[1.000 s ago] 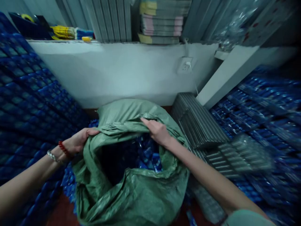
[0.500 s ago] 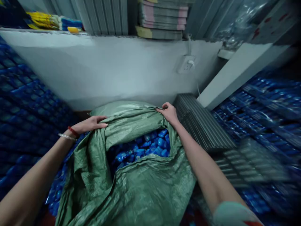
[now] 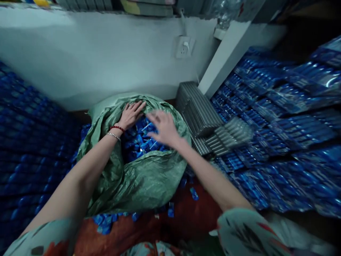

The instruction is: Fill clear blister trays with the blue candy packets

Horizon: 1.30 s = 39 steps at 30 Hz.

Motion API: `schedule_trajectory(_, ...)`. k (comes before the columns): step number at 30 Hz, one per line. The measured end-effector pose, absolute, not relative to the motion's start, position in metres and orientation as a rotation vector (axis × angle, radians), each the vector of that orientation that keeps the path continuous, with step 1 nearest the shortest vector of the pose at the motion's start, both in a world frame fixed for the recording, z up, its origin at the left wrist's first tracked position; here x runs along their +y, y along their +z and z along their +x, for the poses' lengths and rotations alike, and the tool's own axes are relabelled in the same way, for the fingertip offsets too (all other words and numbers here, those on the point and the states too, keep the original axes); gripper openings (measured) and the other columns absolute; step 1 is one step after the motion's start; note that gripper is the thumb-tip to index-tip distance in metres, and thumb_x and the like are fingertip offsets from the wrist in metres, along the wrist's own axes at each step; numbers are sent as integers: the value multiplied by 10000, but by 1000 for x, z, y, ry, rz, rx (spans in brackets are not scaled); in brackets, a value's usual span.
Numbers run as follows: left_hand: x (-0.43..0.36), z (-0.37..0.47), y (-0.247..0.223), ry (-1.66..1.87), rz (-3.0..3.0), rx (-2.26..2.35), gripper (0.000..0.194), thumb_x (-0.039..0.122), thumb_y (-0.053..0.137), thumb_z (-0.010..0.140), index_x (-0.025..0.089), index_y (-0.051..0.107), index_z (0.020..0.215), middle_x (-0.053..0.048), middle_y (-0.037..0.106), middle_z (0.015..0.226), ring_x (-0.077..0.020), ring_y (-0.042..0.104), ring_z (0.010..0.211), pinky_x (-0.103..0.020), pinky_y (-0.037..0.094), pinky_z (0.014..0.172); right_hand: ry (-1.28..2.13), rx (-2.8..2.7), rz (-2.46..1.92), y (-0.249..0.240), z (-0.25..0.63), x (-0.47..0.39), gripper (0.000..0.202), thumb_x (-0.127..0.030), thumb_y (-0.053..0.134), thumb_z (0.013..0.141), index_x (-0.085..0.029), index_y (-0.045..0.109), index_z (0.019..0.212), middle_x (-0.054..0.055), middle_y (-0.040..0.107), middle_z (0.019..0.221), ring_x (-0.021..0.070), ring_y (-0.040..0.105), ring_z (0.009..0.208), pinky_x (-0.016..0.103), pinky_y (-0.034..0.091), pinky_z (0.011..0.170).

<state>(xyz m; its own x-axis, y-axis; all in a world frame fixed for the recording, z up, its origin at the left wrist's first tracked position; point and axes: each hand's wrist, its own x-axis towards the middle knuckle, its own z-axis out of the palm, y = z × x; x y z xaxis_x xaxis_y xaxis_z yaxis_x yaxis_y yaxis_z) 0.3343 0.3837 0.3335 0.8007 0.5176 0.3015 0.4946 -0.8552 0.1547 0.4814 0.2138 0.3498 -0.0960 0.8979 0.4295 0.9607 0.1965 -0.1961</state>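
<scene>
The left hand (image 3: 132,114) lies open and fairly flat at the far side of the mouth of a large green woven-plastic sack (image 3: 153,181), its fingers extended and only loosely bent, the fingertips against the folded fabric of the rim; it appears to press on the sack rather than grip it, though its underside is hidden; a red beaded bracelet (image 3: 116,128) and a pale twisted bangle (image 3: 113,136) circle that wrist.

The right hand (image 3: 165,128) is open too, fingers spread and thumb well apart, blurred, over the right part of the same opening; nothing shows in its grasp, and whether it touches the small glossy blue wrapped packets (image 3: 141,144) below, I cannot tell.

The sack sits in front of the white wall (image 3: 106,57), its mouth wide and crumpled, the packets heaped inside; more loose blue packets (image 3: 105,223) lie on the reddish surface (image 3: 191,213) at its near edge; a stack of grey ribbed trays (image 3: 199,110) stands just right of it, with blue shrink-wrapped packs (image 3: 285,124) piled beyond.
</scene>
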Motion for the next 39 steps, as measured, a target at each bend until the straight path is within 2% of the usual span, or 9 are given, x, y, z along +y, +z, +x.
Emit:
schedule_trajectory(2, 389, 332, 342, 522, 2856, 882, 533, 325, 387, 921, 215, 320, 1438, -116, 397, 1435, -282, 397, 1274, -424, 277, 1060, -90, -2310, -1639, 332, 447, 166, 666, -609, 585, 761, -207, 507, 1286, 146, 545, 1243, 373, 359, 1264, 678, 99, 1057)
schedule_trajectory(8, 422, 324, 367, 568, 2525, 1050, 387, 285, 413, 901, 141, 612, 1200, -96, 664, 1050, -214, 586, 929, -320, 415, 878, 213, -2032, -1908, 267, 427, 40, 413, -496, 392, 899, -357, 542, 1257, 40, 654, 1027, 251, 598, 964, 433, 460, 917)
schedule_trajectory(11, 435, 326, 366, 572, 2458, 1116, 351, 274, 437, 876, 111, 658, 1096, -72, 668, 882, -181, 564, 814, -301, 412, 840, 319, -1861, -2062, 219, 451, -20, 363, -460, 369, 891, -386, 631, 1132, 45, 682, 851, 274, 637, 821, 443, 510, 733)
schedule_trajectory(17, 432, 334, 359, 659, 2376, 1143, 282, 296, 521, 805, 104, 657, 960, -51, 642, 746, -145, 516, 678, -252, 412, 695, 422, -1715, -2050, 131, 472, -73, 304, -395, 400, 829, -436, 700, 847, 69, 665, 711, 307, 638, 736, 494, 516, 690)
schedule_trajectory(21, 421, 331, 359, 752, 2276, 1151, 356, 341, 554, 784, 96, 609, 1035, -47, 640, 753, -132, 525, 646, -230, 422, 629, 336, -1346, -1963, 152, 467, -53, 360, -388, 373, 833, -417, 656, 1052, 74, 674, 805, 318, 640, 822, 489, 526, 674)
schedule_trajectory(24, 413, 331, 354, 941, 2414, 1125, 272, 334, 558, 793, 121, 654, 932, -93, 621, 936, -180, 552, 846, -273, 440, 753, 56, -1047, -1984, 203, 460, -20, 470, -417, 351, 885, -350, 438, 1343, 96, 628, 1092, 312, 582, 1035, 504, 503, 819)
schedule_trajectory(29, 406, 333, 339, 946, 2807, 1135, 340, 299, 353, 920, 166, 662, 964, -117, 611, 954, -241, 530, 929, -370, 416, 842, -5, -1219, -2213, 249, 436, 67, 772, -532, 450, 852, -143, 194, 1467, 191, 199, 1500, 409, 199, 1355, 655, 280, 983)
schedule_trajectory(34, 399, 328, 335, 912, 2946, 1051, 414, 374, 305, 949, 160, 641, 1059, -107, 638, 955, -233, 534, 887, -374, 414, 869, 153, -860, -2038, 220, 458, 100, 469, -158, 387, 802, -157, 553, 1240, 155, 543, 1265, 280, 466, 1194, 450, 348, 986)
schedule_trajectory(39, 386, 327, 334, 896, 3081, 1056, 458, 414, 282, 952, 181, 614, 1164, -116, 574, 984, -250, 505, 945, -391, 411, 858, 361, -376, -1610, 213, 527, 104, 323, -360, 487, 688, -139, 623, 882, 68, 644, 822, 203, 582, 792, 323, 458, 760)
